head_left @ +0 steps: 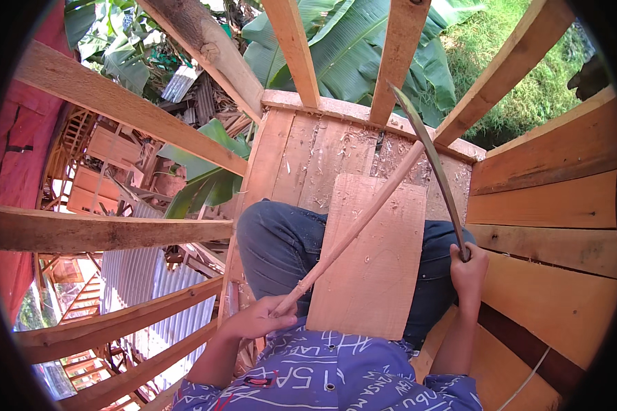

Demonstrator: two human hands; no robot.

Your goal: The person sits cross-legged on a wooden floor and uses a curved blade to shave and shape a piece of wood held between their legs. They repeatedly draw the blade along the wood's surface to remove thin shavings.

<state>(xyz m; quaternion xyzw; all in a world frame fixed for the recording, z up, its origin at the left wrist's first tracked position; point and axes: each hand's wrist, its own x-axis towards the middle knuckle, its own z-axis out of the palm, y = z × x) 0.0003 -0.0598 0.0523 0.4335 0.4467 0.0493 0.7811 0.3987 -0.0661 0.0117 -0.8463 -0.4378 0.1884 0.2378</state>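
We're seeing the left grip clenching the stick at its near end, the right grip clasping the curved knife. Stick is running near left to far right over the board, which is lying across the jeans. Blade is pointing far-left, crossing by the stick's far end; we're not telling contact. Right grip is sitting right of the stick, well apart.

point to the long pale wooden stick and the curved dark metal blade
Long pale wooden stick (350, 233), head view: middle of its shaft
Curved dark metal blade (440, 175), head view: middle of its length
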